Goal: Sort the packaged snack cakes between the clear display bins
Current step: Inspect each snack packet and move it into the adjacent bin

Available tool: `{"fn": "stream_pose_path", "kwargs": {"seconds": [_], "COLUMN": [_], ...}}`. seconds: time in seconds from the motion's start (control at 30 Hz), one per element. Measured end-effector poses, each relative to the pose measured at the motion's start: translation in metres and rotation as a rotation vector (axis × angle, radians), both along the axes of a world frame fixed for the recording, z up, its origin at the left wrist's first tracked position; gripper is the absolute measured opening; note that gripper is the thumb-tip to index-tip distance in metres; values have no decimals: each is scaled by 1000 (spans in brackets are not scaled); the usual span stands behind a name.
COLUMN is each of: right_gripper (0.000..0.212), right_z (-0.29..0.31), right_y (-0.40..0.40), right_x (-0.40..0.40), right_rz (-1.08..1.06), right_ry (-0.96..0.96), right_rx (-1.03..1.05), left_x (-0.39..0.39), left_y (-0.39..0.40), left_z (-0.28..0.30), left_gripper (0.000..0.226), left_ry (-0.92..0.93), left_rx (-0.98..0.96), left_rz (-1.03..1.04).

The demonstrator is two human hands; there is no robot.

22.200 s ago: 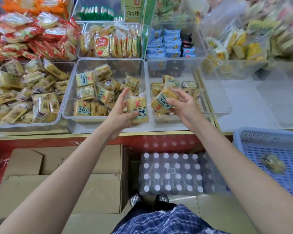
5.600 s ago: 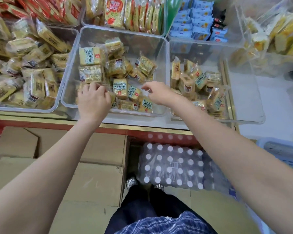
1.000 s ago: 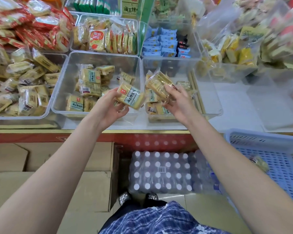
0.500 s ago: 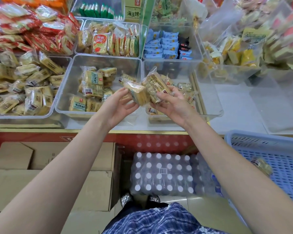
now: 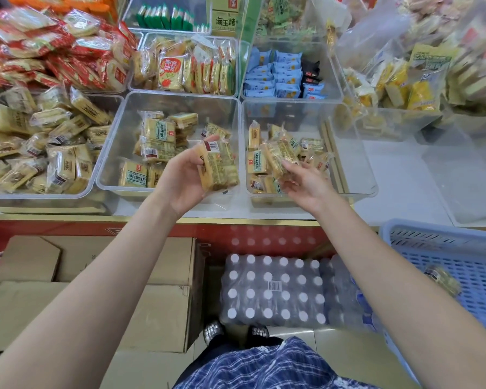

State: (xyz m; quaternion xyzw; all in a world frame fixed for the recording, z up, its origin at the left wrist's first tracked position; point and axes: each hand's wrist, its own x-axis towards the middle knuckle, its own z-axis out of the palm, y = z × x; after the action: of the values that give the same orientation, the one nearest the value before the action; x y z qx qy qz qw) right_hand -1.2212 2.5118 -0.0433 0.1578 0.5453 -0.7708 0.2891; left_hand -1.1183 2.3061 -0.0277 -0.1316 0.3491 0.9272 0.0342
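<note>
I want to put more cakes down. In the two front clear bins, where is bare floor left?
Middle bin: bare along its left wall and back. Right bin: bare at the back and along its right wall. Crowded: the far-left bin, heaped full, and each bin's central pile.

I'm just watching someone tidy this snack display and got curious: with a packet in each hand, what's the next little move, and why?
Probably the right hand lowers its snack cake into the right bin: it already hangs over that bin's pile. The left hand holds another packet over the gap between the right and middle bin, likely next.
</note>
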Motion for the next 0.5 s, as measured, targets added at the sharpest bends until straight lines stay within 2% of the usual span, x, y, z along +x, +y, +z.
{"fn": "stream_pose_path", "kwargs": {"seconds": [0.1, 0.23, 0.33, 0.43, 0.5], "right_gripper": [27, 27, 35, 33, 36], "right_z": [-2, 0, 2, 3, 3], "right_y": [-4, -10, -12, -13, -14], "right_x": [1, -2, -6, -8, -9], "right_rz": [-18, -12, 2, 5, 10], "right_ry": [-15, -22, -24, -35, -40], "right_rx": [-41, -86, -100, -120, -155], "left_x": [0, -3, -7, -8, -6], "left_y": [-2, -2, 0, 0, 0], "left_z": [-2, -1, 0, -4, -4], "left_gripper": [61, 49, 31, 56, 54], "left_ry": [0, -47, -157, -280, -272], "left_rx": [46, 18, -160, -259, -254], "left_rz": [2, 2, 33, 17, -3]}}
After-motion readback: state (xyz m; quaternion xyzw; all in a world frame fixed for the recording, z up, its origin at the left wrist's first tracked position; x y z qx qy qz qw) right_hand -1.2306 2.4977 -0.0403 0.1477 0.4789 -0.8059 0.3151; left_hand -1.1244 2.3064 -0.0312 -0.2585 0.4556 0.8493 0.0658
